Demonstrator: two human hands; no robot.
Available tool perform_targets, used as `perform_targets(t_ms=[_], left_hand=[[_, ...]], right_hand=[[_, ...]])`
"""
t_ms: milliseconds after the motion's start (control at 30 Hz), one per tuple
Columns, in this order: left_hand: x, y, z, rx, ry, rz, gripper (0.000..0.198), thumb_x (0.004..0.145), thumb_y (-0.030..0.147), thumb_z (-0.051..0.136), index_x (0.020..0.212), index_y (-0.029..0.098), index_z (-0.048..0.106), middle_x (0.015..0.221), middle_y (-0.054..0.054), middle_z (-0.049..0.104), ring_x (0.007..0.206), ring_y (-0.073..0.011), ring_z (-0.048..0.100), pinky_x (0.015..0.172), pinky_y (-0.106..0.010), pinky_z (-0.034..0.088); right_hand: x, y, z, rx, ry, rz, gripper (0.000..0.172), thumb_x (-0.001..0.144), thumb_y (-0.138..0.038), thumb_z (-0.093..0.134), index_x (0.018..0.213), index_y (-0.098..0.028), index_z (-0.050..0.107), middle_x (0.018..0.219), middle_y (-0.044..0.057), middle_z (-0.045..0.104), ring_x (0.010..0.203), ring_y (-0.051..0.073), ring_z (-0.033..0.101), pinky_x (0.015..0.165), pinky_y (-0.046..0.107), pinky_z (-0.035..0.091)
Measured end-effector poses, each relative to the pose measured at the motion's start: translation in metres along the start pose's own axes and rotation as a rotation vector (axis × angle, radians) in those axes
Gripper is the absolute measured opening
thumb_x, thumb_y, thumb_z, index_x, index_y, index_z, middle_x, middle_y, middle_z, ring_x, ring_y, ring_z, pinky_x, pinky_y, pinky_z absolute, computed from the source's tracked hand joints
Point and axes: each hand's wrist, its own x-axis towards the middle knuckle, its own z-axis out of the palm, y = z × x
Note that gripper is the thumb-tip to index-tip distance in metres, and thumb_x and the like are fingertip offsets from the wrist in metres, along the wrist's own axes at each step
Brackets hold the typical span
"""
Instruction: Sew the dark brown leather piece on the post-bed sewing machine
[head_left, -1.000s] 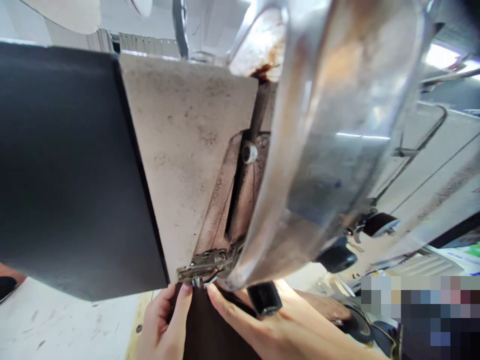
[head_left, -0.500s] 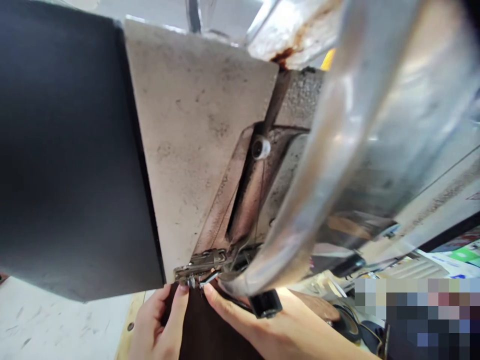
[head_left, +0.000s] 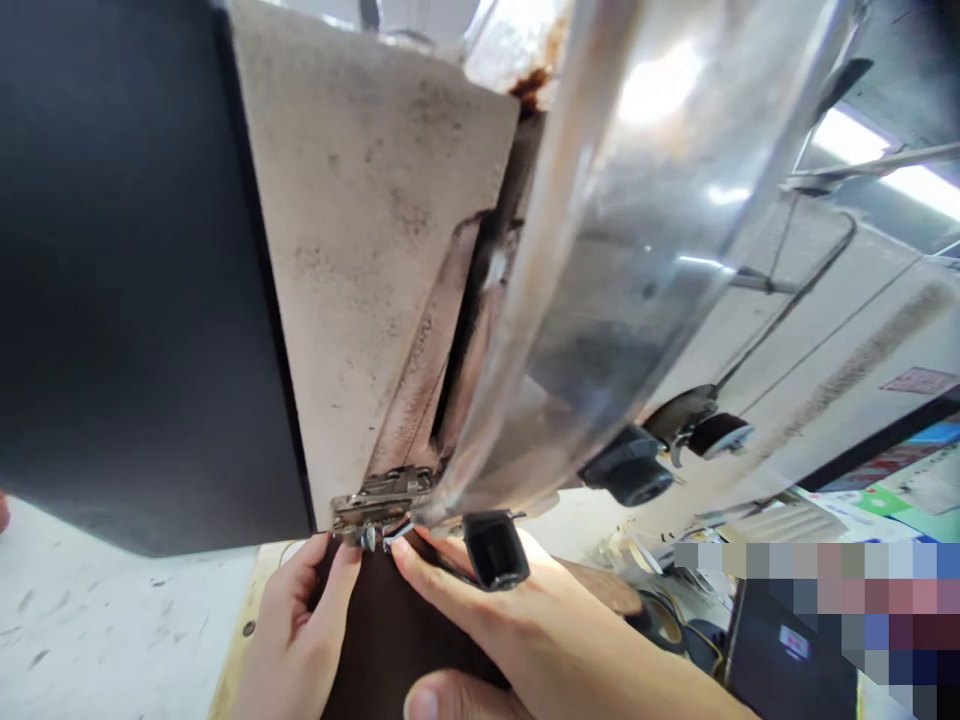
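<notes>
A dark brown fabric (head_left: 397,630) lies under the metal presser foot parts (head_left: 386,500) of a sewing machine. My left hand (head_left: 296,625) is at the fabric's left side, its thumb and curled fingers closed on the cloth close to the foot. My right hand (head_left: 525,630) rests on the fabric from the right, fingers stretched toward the foot and thumb spread apart below. A small shiny metal piece (head_left: 401,533) sits by the right fingertip. Its kind is not clear.
The pale machine head (head_left: 360,200) rises above my hands, with a dark panel (head_left: 135,300) at left. A clear curved guard (head_left: 600,270) hangs at right, with a black block (head_left: 495,550) over my right hand. Black knobs (head_left: 637,465) stand farther right.
The view has shifted, so the machine and guard appear farther left and higher. Knobs on the right have come into sight, and my right thumb now shows. Both hands remain by the foot.
</notes>
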Motion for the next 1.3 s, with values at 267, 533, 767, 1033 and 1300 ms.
perform_targets(t_ms=[267, 533, 767, 1033, 1300], left_hand=[[-0.006, -0.003, -0.001, 0.137, -0.048, 0.050, 0.058, 0.089, 0.066, 0.054, 0.128, 0.024, 0.056, 0.128, -0.005, 0.064, 0.117, -0.0245, 0.057, 0.098, -0.028, 0.049], [-0.003, -0.008, -0.005, 0.213, -0.021, 0.032, 0.056, 0.087, 0.069, 0.054, 0.117, 0.022, 0.060, 0.111, -0.005, 0.066, 0.091, -0.0203, 0.054, 0.088, -0.029, 0.049], [-0.003, -0.005, -0.006, 0.233, -0.021, 0.053, 0.053, 0.087, 0.068, 0.055, 0.112, 0.021, 0.062, 0.106, -0.005, 0.067, 0.087, -0.0201, 0.057, 0.080, -0.027, 0.051], [0.000, 0.006, 0.000, 0.258, 0.040, 0.096, 0.053, 0.085, 0.068, 0.055, 0.104, 0.019, 0.065, 0.099, -0.007, 0.070, 0.089, -0.0233, 0.062, 0.079, -0.029, 0.052], [0.002, 0.011, 0.000, 0.286, 0.007, 0.082, 0.057, 0.084, 0.073, 0.051, 0.100, 0.020, 0.061, 0.097, -0.005, 0.068, 0.086, -0.0211, 0.058, 0.077, -0.029, 0.048]], right_hand=[[0.000, 0.001, 0.001, 0.014, 0.009, -0.014, 0.065, 0.096, -0.056, 0.060, 0.151, -0.024, 0.046, 0.149, 0.007, 0.054, 0.125, 0.031, 0.060, 0.097, 0.047, 0.056], [0.000, 0.002, 0.000, 0.022, 0.061, -0.018, 0.055, 0.099, -0.057, 0.053, 0.142, -0.023, 0.056, 0.139, 0.009, 0.062, 0.117, 0.030, 0.066, 0.093, 0.043, 0.056], [0.001, 0.002, 0.003, 0.050, 0.050, -0.006, 0.055, 0.097, -0.054, 0.059, 0.142, -0.024, 0.056, 0.142, 0.007, 0.061, 0.121, 0.029, 0.063, 0.098, 0.041, 0.054], [0.002, -0.001, 0.006, 0.033, 0.045, 0.032, 0.059, 0.091, -0.044, 0.071, 0.143, -0.024, 0.054, 0.137, 0.006, 0.063, 0.118, 0.030, 0.064, 0.096, 0.041, 0.055], [-0.002, -0.004, 0.011, -0.002, 0.089, 0.069, 0.055, 0.094, -0.049, 0.064, 0.143, -0.025, 0.053, 0.139, 0.007, 0.062, 0.117, 0.031, 0.063, 0.093, 0.042, 0.054]])
